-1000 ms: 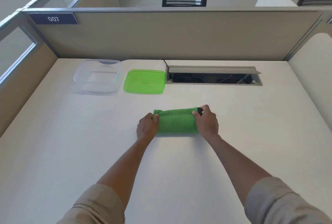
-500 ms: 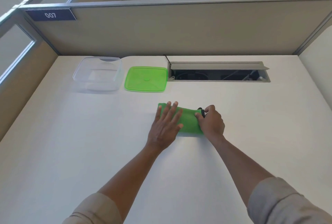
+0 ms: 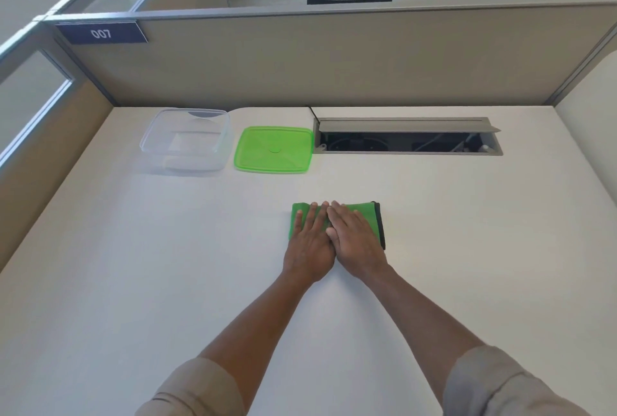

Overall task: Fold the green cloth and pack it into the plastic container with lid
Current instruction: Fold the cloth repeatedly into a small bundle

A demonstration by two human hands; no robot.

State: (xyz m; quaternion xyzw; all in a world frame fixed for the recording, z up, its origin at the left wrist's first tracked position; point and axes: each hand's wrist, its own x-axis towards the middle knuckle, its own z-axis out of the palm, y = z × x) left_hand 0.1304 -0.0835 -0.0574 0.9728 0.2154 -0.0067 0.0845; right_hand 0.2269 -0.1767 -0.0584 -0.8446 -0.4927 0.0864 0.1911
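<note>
The green cloth (image 3: 370, 215) lies folded into a small rectangle on the white desk, its dark hem along the right edge. My left hand (image 3: 310, 242) rests flat on the cloth's left half, fingers spread. My right hand (image 3: 355, 238) lies flat beside it on the right half, touching the left hand. Neither hand grips anything. The clear plastic container (image 3: 187, 138) stands open at the back left. Its green lid (image 3: 274, 149) lies flat just right of it.
An open cable tray (image 3: 407, 142) is sunk into the desk (image 3: 133, 265) behind the cloth, right of the lid. Beige partition walls (image 3: 334, 58) close the desk at the back and both sides.
My right hand let go of the cloth's right end and now lies flat on it. My left hand stays flat on the left half. The cloth's hemmed right edge is now uncovered.
</note>
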